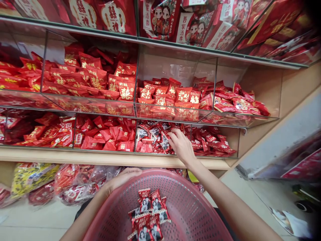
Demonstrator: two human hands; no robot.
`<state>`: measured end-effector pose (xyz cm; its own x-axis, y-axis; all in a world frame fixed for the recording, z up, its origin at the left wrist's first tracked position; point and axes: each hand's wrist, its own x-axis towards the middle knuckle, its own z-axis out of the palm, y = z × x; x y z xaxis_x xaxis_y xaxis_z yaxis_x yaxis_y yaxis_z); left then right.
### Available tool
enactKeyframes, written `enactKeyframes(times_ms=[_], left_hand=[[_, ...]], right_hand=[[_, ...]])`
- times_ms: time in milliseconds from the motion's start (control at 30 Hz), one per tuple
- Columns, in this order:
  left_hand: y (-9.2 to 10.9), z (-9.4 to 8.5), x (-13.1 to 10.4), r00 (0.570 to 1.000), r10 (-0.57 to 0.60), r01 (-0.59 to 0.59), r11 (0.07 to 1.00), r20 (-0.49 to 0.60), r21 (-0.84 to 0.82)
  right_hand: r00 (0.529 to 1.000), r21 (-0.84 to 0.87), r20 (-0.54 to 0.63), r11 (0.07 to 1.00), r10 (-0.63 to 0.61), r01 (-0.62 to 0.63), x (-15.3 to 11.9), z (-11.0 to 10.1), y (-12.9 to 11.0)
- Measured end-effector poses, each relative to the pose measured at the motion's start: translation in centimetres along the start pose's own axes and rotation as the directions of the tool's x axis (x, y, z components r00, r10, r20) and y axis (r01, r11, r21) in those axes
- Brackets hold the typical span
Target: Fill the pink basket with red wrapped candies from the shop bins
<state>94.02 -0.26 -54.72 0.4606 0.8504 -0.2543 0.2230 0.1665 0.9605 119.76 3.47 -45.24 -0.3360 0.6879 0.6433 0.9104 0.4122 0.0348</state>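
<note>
My left hand grips the far left rim of a pink perforated plastic basket, its fingers partly hidden behind the rim. Inside the basket lies a small pile of red wrapped candies printed with a couple in black and white. My right hand reaches over the front of a low clear compartment, fingers bent and a little apart. Its fingertips are at matching couple-print candies; whether they touch one I cannot tell. No candy shows clearly between the fingers.
Clear dividers split the shelves into bins of red packets, such as gold-lettered ones above. Glass shelf edges run close over my right hand. Under the wooden ledge lie bulging plastic bags.
</note>
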Motion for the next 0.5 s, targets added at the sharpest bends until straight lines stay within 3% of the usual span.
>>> enactKeyframes(times_ms=[133, 233, 300, 400, 500], left_hand=[[0.3, 0.1, -0.1, 1.000, 0.006, -0.006, 1.000, 0.003, -0.005], [0.3, 0.1, -0.1, 1.000, 0.015, -0.015, 1.000, 0.023, -0.016], [0.1, 0.1, 0.0, 1.000, 0.011, -0.010, 0.999, 0.024, -0.040], [-0.1, 0.1, 0.0, 0.999, -0.004, 0.007, 0.996, 0.034, -0.087], [-0.2, 0.2, 0.0, 0.998, -0.007, 0.015, 0.991, 0.057, -0.130]], right_hand=[[0.983, 0.275, -0.166, 0.961, 0.072, -0.024, -0.2, -0.2, 0.1], [0.934, 0.490, -0.293, 0.871, 0.203, -0.035, -0.2, -0.9, -0.3], [0.892, 0.628, -0.310, 0.775, 0.330, -0.068, -0.4, -1.7, -0.9], [0.822, 0.839, -0.213, 0.530, 0.528, -0.124, -1.2, -3.0, -2.7], [0.789, 0.959, 0.085, 0.166, 0.609, -0.232, -2.9, -3.9, -5.2]])
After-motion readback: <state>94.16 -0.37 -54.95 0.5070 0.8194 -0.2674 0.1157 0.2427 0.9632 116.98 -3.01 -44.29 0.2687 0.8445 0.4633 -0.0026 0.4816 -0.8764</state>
